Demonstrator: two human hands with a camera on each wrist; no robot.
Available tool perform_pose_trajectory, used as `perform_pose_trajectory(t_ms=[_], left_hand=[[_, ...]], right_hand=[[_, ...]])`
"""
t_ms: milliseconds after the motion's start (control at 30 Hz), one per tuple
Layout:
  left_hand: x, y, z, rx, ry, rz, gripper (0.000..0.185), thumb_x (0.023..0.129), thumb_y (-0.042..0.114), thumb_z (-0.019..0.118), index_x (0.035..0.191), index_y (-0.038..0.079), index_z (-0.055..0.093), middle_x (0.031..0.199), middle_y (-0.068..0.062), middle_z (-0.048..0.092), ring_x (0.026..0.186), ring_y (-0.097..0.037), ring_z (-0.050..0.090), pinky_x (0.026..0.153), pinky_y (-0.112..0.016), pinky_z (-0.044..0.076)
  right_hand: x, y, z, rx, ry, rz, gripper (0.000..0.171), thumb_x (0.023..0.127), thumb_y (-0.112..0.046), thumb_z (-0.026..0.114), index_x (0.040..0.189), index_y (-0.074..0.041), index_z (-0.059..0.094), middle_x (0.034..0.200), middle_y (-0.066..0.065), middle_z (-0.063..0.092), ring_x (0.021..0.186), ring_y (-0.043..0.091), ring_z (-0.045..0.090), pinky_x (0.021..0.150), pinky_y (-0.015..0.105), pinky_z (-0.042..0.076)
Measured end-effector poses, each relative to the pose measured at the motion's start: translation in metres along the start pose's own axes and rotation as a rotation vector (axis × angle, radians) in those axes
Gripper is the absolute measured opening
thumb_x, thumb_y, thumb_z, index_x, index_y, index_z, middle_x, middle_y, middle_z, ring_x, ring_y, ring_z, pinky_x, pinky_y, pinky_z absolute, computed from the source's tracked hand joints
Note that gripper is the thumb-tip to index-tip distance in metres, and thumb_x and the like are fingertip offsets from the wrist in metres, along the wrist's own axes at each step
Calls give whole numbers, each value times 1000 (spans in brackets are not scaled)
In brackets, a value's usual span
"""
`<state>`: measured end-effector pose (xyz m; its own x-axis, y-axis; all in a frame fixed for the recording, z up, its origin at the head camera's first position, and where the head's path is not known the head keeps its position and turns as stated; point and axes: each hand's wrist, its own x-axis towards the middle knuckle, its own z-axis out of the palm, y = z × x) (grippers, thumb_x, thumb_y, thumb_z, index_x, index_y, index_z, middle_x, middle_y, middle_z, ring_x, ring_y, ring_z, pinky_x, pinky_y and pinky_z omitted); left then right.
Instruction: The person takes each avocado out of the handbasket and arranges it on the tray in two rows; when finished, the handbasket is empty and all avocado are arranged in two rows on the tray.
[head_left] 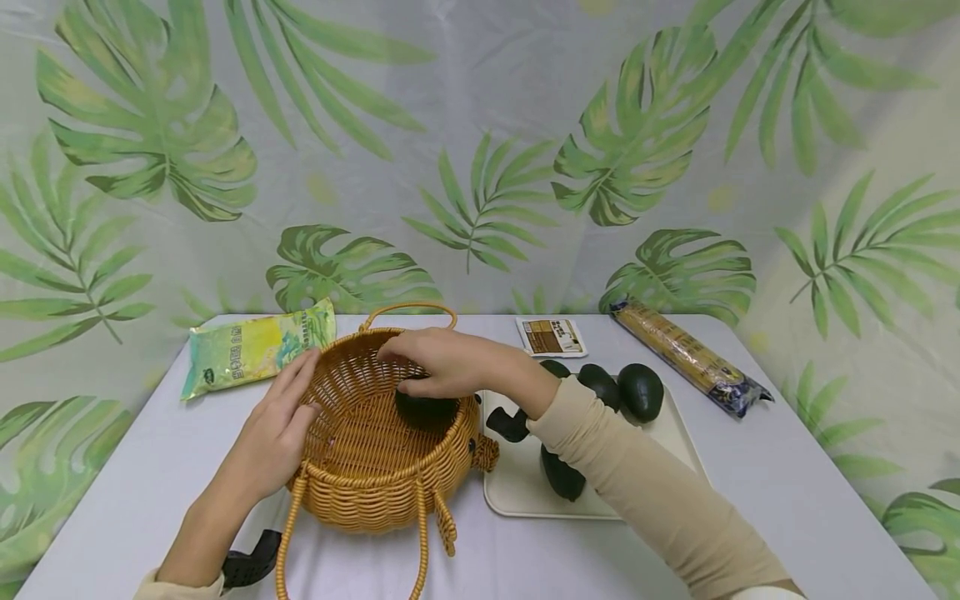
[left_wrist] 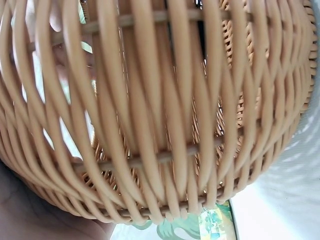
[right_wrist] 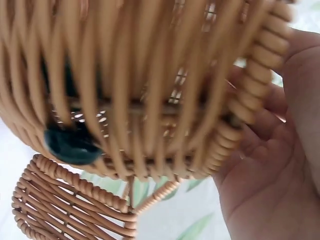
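Note:
A round brown wicker basket [head_left: 375, 492] stands on the white table. My left hand [head_left: 277, 429] rests at its left rim with fingers fairly straight. Over the right rim reaches my right hand [head_left: 442, 358], its fingers spread inside the basket. Below that hand an avocado [head_left: 426, 412], dark green, lies at the basket's right inner side; the hand partly covers it. Through the weave in the right wrist view, the dark fruit shows apart from the right hand [right_wrist: 270, 135]. In the left wrist view the basket wall [left_wrist: 150, 100] fills most of the picture.
Right of the basket, a cream tray [head_left: 517, 504] holds several avocados [head_left: 640, 392]. Behind them lie a small flat packet [head_left: 552, 337] and a long noodle-like pack [head_left: 686, 354]. A yellow-green bag [head_left: 255, 346] sits at the back left. One basket handle [head_left: 408, 307] stands up behind.

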<state>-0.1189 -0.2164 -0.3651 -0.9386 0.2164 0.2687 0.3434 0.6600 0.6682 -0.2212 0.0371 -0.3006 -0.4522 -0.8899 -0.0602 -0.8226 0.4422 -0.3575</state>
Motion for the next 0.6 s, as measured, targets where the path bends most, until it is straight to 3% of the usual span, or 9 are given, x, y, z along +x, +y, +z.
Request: perform_pose_trajectory(t_ms=[367,600], left_hand=[[0,0,0,2,8,4,60,107,11,36,165,7,20,170,-18,19,154,-46,20,114,-72,26],[0,0,0,-1,1,-4,61,108,12,36,166,7,19,171,-18,18,155,-46,19,115,-71,25]], right_hand=[[11,-4,5,-96,-56,33,44,107,-20,57,147,-3,53,146,10,59,136,21,56,113,33,44],[19,-3,10,-129,-75,40,41,105,-17,57,144,-3,56,139,10,65,116,20,67,102,34,51]])
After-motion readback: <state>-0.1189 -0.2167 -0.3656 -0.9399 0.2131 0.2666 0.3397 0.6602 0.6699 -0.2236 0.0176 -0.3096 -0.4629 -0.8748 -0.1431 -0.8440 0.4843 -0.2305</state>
